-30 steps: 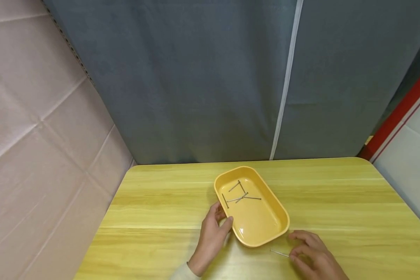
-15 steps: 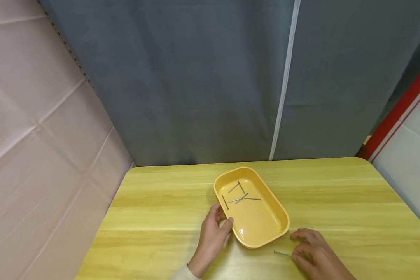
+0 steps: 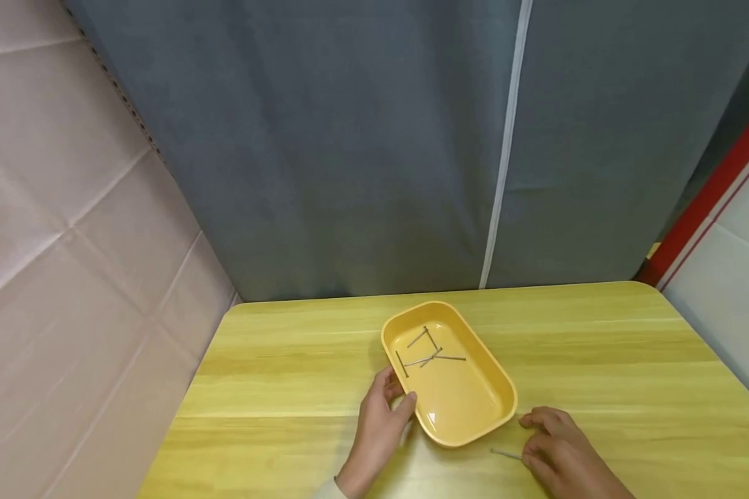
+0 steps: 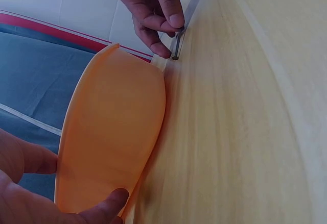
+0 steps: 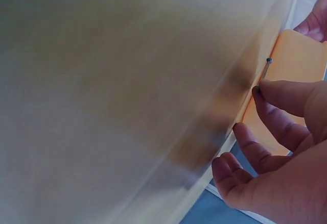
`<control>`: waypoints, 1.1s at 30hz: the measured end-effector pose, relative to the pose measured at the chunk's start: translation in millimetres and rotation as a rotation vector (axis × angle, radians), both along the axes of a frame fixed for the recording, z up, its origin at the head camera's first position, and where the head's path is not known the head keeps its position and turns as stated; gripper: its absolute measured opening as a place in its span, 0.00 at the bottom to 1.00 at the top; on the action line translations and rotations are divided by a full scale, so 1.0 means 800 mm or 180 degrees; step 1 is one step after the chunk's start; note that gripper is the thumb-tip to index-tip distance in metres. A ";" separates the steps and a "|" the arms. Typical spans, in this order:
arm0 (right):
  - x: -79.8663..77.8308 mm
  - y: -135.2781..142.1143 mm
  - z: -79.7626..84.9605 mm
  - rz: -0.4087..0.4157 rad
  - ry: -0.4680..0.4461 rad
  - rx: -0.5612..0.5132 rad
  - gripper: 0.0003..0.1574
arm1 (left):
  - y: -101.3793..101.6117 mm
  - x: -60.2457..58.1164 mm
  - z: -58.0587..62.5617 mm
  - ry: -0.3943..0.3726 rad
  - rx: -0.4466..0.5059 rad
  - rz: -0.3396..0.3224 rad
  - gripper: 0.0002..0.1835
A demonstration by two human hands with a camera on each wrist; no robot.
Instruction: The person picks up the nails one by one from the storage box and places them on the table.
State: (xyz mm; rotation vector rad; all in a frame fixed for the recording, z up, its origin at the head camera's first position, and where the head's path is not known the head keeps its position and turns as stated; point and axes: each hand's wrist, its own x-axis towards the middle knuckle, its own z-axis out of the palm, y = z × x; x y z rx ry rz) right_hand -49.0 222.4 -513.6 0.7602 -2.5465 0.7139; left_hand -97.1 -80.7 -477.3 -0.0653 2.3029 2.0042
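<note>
A yellow-orange plastic tray (image 3: 458, 402) sits on the wooden table, angled, with several nails (image 3: 435, 356) lying loose toward its far end. My left hand (image 3: 377, 419) holds the tray's left side; the left wrist view has one digit at the rim and another lower on the wall. Right of the tray's near corner, my right hand (image 3: 555, 450) pinches a single nail (image 3: 505, 454) between thumb and forefinger. The nail's head points away from the hand, toward the tray. In the right wrist view, the other fingers (image 5: 255, 152) are bent and hold nothing.
The light wood table (image 3: 274, 388) ends at a grey-blue curtain (image 3: 362, 152) behind the tray. A pale, creased sheet (image 3: 87, 291) hangs at left. A white panel with a red band (image 3: 711, 194) stands at right.
Holding the nail, my right hand has shifted slightly to the right, away from the tray. The left hand keeps its hold, and the nails in the tray lie as before.
</note>
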 end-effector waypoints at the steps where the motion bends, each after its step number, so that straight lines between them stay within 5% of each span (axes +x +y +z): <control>1: -0.001 0.001 -0.001 0.0011 0.0058 0.0058 0.22 | 0.000 0.000 0.000 -0.0003 0.0004 -0.0002 0.37; 10: -0.004 0.006 -0.004 0.0027 0.0398 0.0499 0.24 | 0.000 0.001 0.000 0.0034 0.0045 -0.0021 0.36; 19: -0.005 0.008 -0.002 0.0066 0.0466 0.0535 0.24 | 0.000 0.001 0.003 0.0077 0.0063 0.0012 0.36; 27: 0.004 -0.003 0.022 -0.0299 -0.0100 -0.0281 0.20 | 0.001 0.001 0.002 0.0086 0.0105 -0.0019 0.36; 33: 0.004 -0.015 0.045 -0.0665 -0.0117 -0.0684 0.20 | 0.000 0.000 -0.001 0.0030 0.0120 -0.0023 0.35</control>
